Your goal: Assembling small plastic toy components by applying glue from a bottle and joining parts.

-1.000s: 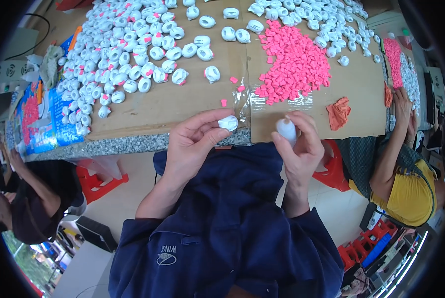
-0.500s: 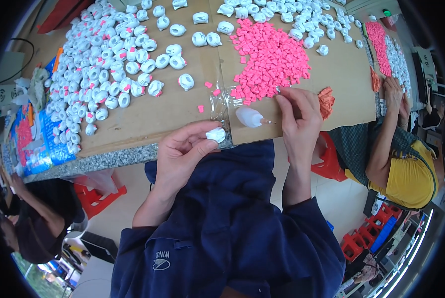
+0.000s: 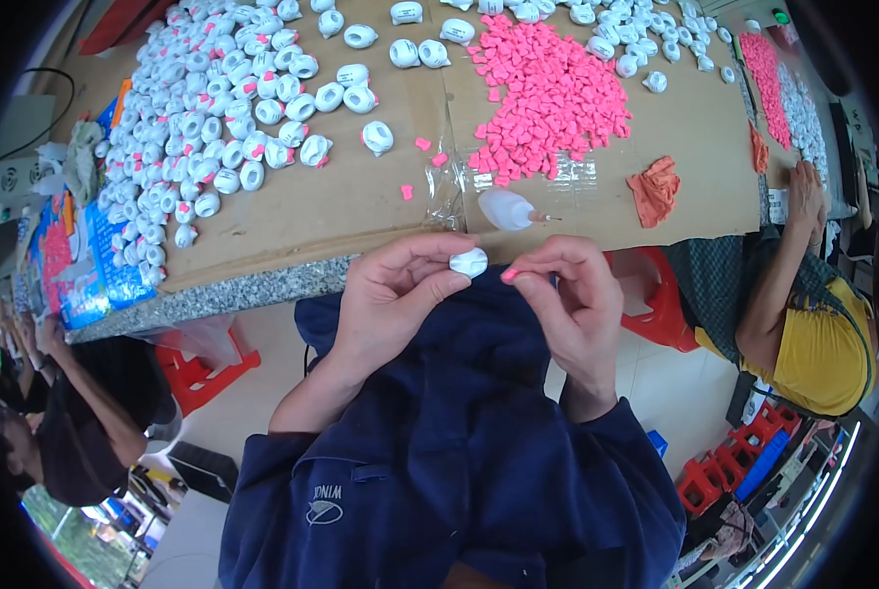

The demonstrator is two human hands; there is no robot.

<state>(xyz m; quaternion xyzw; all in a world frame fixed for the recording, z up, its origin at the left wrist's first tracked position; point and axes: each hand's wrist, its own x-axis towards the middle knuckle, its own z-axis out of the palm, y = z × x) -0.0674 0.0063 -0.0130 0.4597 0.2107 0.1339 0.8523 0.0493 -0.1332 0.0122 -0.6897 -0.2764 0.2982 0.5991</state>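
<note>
While the left hand [image 3: 392, 299] pinches a small white plastic piece [image 3: 468, 261] between thumb and fingertips, turned up toward the face as if to expose its slot, the right hand [image 3: 572, 304] nips a tiny pink part [image 3: 508, 275] in a nearly closed fingertip grip just right of that piece. Both hover over a dark blue lap, just short of the cardboard-covered table [image 3: 341, 211]. Beyond the white piece a small glue bottle [image 3: 510, 209] lies on its side, within easy reach. Farther back sits a heap of pink parts [image 3: 548, 93]; to its left, many white pieces [image 3: 233, 118] spread out.
</note>
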